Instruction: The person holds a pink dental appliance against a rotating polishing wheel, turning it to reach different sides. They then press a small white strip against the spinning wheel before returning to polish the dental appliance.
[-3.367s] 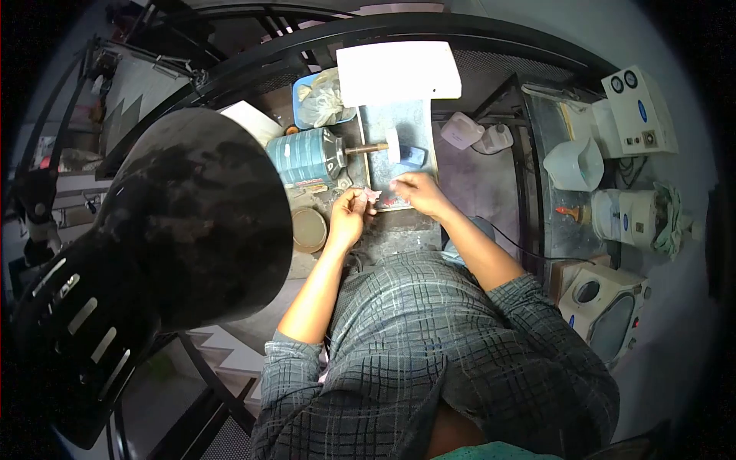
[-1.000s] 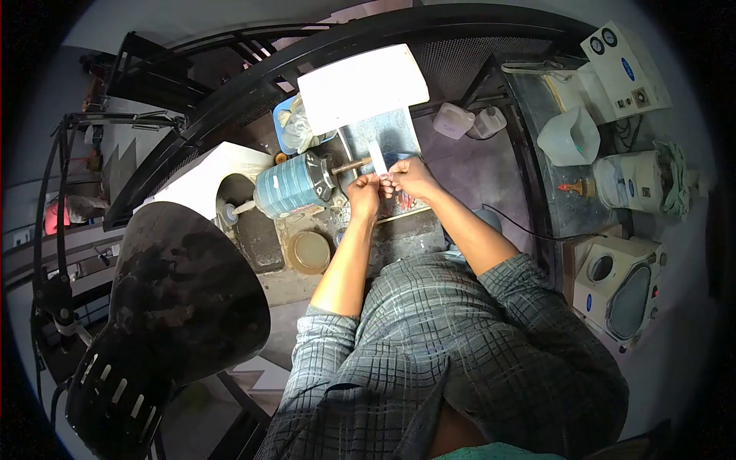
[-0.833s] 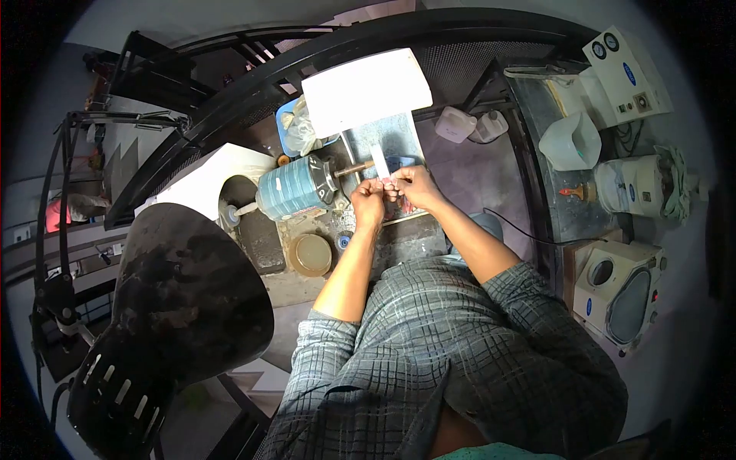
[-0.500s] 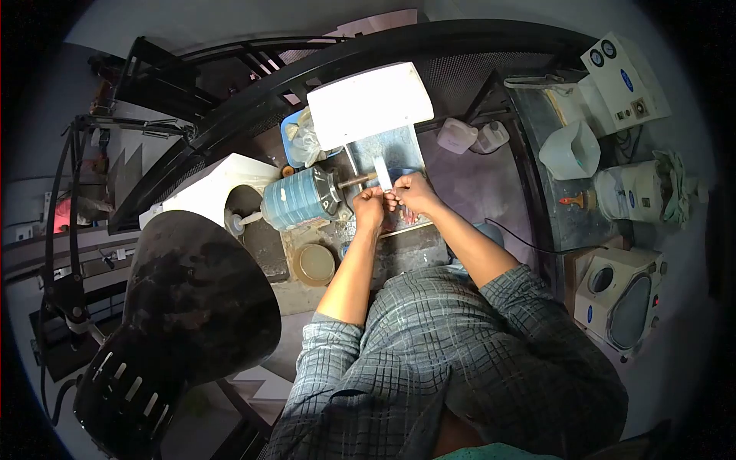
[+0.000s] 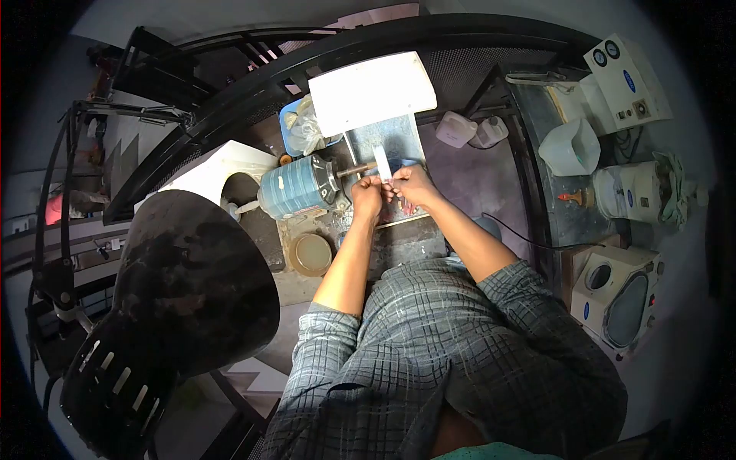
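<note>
My left hand (image 5: 367, 199) and my right hand (image 5: 415, 186) meet just below the white wheel (image 5: 383, 162) on the motor's shaft (image 5: 358, 169). Fingers of both are closed in a pinch around a small pinkish piece (image 5: 390, 185), mostly covered by the fingertips. Its upper edge is right at the wheel's lower rim. I cannot tell what kind of piece it is. To the left sits the blue-green bench motor (image 5: 291, 190) that carries the shaft. Behind the wheel lies a metal tray (image 5: 399, 136) under a bright white hood (image 5: 373, 93).
A round bowl of cloudy liquid (image 5: 310, 254) stands left of my forearm. The black lamp shade (image 5: 201, 268) looms at near left. Plastic bags fill a blue container (image 5: 292, 138) behind the motor. Jugs (image 5: 455, 130) stand at back right, and white machines (image 5: 618, 295) at far right.
The whole view has shifted slightly, so the bench sits a bit higher in the picture. Both hands stay together at the wheel, with only slight finger movement.
</note>
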{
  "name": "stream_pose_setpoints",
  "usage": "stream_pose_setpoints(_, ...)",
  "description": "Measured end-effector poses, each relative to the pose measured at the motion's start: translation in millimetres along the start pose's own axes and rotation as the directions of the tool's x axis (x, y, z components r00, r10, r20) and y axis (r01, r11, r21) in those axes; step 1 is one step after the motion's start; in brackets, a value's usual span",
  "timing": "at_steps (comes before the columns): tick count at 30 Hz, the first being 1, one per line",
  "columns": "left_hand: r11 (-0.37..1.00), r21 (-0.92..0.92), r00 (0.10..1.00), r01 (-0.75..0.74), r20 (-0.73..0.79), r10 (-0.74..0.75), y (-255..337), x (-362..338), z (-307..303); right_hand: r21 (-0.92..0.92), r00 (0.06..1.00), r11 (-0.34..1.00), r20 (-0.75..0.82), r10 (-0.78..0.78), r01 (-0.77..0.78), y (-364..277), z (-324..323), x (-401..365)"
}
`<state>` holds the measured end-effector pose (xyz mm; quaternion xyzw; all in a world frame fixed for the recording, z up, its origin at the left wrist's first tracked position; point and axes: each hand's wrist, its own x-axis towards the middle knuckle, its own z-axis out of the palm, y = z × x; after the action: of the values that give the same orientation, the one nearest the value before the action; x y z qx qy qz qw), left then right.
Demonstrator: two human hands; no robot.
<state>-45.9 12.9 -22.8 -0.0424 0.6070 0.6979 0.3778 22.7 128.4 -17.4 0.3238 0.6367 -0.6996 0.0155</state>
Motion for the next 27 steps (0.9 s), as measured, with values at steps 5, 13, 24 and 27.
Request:
stream_pose_setpoints(5, 0.998, 0.062, 1.0, 0.007, -0.011, -0.006, -1.6, 0.3, 0.6, -0.104, 1.0, 0.994, -0.012, 0.018, -0.019, -8.3, 0.7, -3.4)
stream_pose_setpoints(13, 0.952, 0.268, 0.973, -0.152, 0.209, 0.096, -8.3, -4.7, -18.9, -0.053, 0.989, 0.989, 0.036, 0.14, -0.138, -10.5, -7.5, -10.8)
stream_pose_setpoints(24, 0.96, -0.203, 0.971, 0.193, 0.184, -0.156, -10.8, 0.4, -16.0, 0.176, 0.973, 0.96, 0.118, 0.2, -0.218, 3.6, -6.9, 6.9)
stream_pose_setpoints(27, 0.935, -0.309, 0.984, 0.172, 0.102, -0.148, -2.0, -1.6, -5.4, 0.221, 0.972, 0.947, 0.063, 0.226, -0.235, 2.0, -4.3, 9.5)
